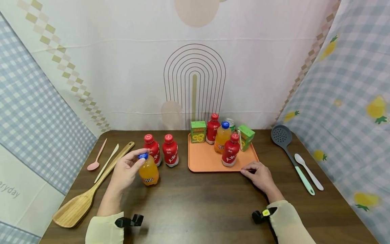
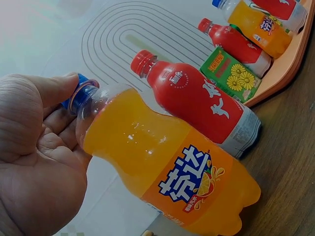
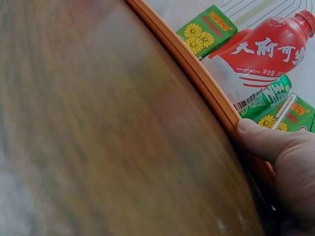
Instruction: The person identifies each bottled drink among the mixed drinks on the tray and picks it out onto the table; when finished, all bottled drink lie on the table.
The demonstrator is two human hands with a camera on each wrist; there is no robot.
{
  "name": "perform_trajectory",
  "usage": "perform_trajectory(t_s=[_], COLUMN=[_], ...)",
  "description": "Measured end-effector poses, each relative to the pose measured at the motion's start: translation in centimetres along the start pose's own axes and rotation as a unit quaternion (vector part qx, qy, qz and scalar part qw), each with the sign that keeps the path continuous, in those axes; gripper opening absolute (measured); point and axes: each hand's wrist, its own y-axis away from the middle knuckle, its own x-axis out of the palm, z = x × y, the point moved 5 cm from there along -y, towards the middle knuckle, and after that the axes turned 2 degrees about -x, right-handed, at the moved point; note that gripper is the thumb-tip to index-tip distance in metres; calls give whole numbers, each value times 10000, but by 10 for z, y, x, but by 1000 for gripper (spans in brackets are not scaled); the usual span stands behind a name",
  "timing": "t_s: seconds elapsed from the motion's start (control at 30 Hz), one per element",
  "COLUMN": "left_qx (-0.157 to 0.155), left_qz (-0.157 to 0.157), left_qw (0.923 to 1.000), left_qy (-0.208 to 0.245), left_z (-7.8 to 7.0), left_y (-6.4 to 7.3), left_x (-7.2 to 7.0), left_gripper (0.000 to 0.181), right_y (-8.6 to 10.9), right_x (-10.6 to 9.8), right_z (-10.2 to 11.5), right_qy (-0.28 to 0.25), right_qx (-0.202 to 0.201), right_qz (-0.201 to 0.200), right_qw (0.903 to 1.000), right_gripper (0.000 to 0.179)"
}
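Observation:
My left hand (image 1: 124, 171) pinches the blue cap (image 2: 81, 92) of an orange soda bottle (image 1: 149, 173) between thumb and fingers. The bottle leans slightly, left of centre; whether its base touches the table cannot be told. Just behind it stand two red soda bottles (image 1: 170, 152). At the right, my right hand (image 1: 259, 175) grips the orange tray (image 1: 203, 162) by its front right corner, thumb on the rim (image 3: 231, 115). On the tray are another orange soda bottle (image 1: 221, 138), two red bottles (image 1: 231, 151), two green drink cartons (image 1: 198, 133) and a partly hidden can (image 1: 230, 123).
To the left lie a wooden spatula (image 1: 76, 208), a pale knife-like utensil (image 1: 106, 163) and a pink spoon (image 1: 93, 165). On the right are a grey skimmer (image 1: 281, 136) with a mint handle and a white spoon (image 1: 309, 171). Cloth hangs behind the dark wooden table (image 1: 189, 210).

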Motion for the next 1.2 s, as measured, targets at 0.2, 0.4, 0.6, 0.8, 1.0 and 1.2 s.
perform_trajectory(t_s=[0.2,0.4,0.6,0.8,1.0,1.2], left_qx=[23,-21,-4,381,434,381], left_qz=[-74,-103,-105,110,175,150], left_qw=[9999,9999,9999,9992,9988,9990], left_qy=[78,61,15,44,131,151], left_z=[-2,-3,-2,-3,-2,-2], left_y=[1,1,1,0,-1,0], left_x=[1,0,0,1,2,2], left_gripper=[32,32,32,31,30,30], right_y=[-1,-2,-2,-2,-1,0], right_x=[0,0,0,0,-1,-1], right_z=[0,0,0,-1,0,1], right_qy=[-25,-26,-17,-15,-11,20], right_qx=[14,10,-3,18,44,-20], right_qz=[-7,6,8,18,5,-17], right_qw=[10000,10000,10000,10000,10000,10000], right_gripper=[7,9,8,7,7,7])
